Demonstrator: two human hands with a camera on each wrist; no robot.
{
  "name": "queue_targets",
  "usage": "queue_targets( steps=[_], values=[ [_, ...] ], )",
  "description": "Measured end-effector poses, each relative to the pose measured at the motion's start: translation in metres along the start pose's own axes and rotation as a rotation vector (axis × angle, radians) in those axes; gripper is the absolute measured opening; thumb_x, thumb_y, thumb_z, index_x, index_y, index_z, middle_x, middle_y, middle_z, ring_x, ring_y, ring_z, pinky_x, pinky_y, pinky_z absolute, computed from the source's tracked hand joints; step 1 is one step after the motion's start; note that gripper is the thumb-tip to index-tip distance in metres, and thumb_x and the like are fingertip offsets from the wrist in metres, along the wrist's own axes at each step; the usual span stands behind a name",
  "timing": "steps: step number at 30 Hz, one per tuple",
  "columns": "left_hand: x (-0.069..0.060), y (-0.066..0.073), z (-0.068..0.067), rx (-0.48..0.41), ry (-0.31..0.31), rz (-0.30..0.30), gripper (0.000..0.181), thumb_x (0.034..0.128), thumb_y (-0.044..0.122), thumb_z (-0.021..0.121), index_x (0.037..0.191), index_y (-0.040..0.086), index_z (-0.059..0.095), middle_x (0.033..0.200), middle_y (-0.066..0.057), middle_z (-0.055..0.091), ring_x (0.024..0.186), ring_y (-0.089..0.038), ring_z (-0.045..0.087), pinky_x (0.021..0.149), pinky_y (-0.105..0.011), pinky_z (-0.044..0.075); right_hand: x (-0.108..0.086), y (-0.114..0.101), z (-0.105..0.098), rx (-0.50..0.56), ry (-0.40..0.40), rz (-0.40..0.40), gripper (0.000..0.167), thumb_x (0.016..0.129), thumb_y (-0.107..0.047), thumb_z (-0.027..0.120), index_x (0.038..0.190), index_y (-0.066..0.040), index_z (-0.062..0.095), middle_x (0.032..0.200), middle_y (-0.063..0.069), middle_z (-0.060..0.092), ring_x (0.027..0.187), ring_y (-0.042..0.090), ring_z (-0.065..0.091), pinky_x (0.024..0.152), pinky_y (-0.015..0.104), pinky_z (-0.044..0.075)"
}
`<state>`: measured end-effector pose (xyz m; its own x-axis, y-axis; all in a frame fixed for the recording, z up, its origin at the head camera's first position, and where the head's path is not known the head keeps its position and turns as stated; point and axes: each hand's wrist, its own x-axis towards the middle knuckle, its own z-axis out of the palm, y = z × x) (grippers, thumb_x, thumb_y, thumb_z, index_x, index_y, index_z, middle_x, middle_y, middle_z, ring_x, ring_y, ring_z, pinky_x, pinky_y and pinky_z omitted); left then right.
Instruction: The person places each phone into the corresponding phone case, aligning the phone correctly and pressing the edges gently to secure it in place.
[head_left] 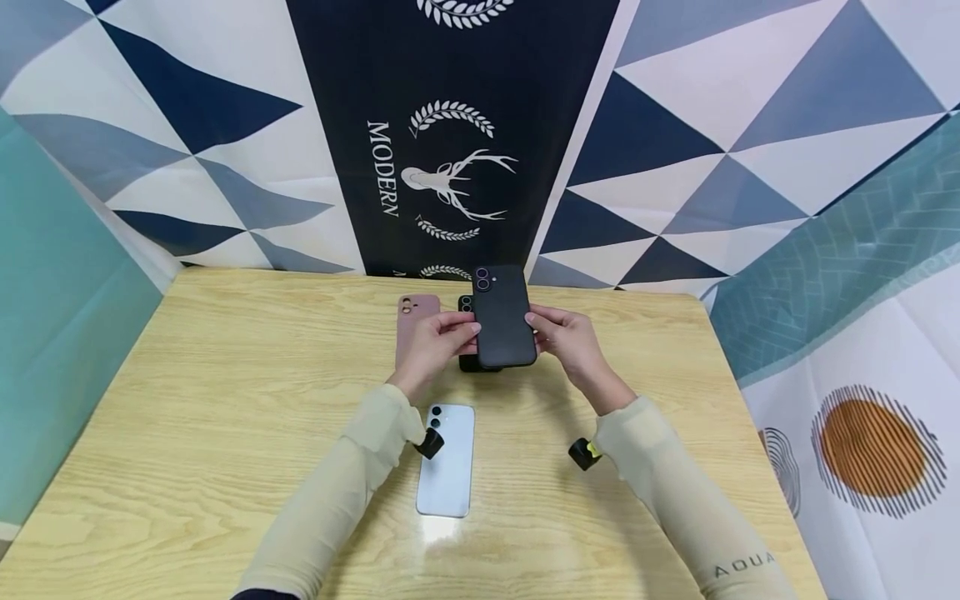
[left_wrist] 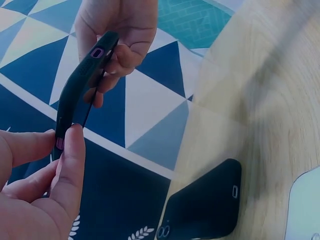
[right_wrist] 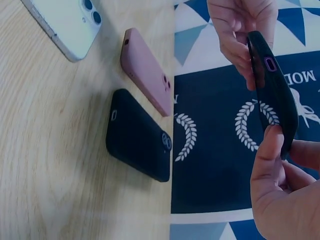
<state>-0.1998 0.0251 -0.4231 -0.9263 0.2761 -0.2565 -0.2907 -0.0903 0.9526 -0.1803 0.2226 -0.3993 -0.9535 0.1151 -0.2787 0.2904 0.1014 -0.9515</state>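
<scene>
Left hand and right hand pinch 1 black-cased phone. Beneath them I see 1 pink case.

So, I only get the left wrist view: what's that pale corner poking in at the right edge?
Observer: It's a white phone; the head view shows it on the table, nearer the person than the black case.
Operator: And does anything else lie by that case?
Observer: Yes, a pink case lies beside it, which the right wrist view shows clearly.
Operator: I see the held-up phone almost edge-on. What's on its broad face?
Observer: From the head view, its back is black, with two round camera rings at the upper left.
</scene>
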Motion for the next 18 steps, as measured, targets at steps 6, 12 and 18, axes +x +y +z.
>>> queue_targets(
  steps=[6, 12, 18],
  values=[
    [0.006, -0.003, 0.007, -0.008, 0.016, 0.004, 0.032, 0.0886, 0.004, 0.062, 0.119, -0.005, 0.059, 0.107, -0.018, 0.064, 0.072, -0.008, 0.063, 0.072, -0.024, 0.058, 0.004, 0.002, -0.004, -0.001, 0.023, 0.008, 0.038, 0.092, -0.013, 0.058, 0.127, 0.003, 0.055, 0.071, -0.013, 0.064, 0.059, 0.003, 0.056, 0.055, 0.015, 0.050],
    [0.011, -0.007, 0.012, -0.010, 0.021, -0.009, 0.031, 0.0892, 0.003, 0.061, 0.119, -0.005, 0.058, 0.103, -0.016, 0.065, 0.071, -0.008, 0.062, 0.071, -0.024, 0.058, 0.007, 0.006, -0.008, -0.002, 0.026, 0.023, 0.039, 0.092, -0.013, 0.058, 0.128, 0.003, 0.054, 0.071, -0.014, 0.064, 0.059, 0.003, 0.056, 0.055, 0.015, 0.050],
    [0.016, -0.010, 0.016, 0.036, 0.015, -0.009, 0.032, 0.0904, 0.005, 0.060, 0.121, -0.004, 0.058, 0.110, -0.019, 0.064, 0.072, -0.008, 0.063, 0.074, -0.026, 0.058, 0.010, 0.009, -0.012, 0.001, 0.025, 0.038, 0.039, 0.093, -0.012, 0.057, 0.129, 0.003, 0.053, 0.071, -0.013, 0.064, 0.058, 0.003, 0.056, 0.055, 0.015, 0.050]
  ],
)
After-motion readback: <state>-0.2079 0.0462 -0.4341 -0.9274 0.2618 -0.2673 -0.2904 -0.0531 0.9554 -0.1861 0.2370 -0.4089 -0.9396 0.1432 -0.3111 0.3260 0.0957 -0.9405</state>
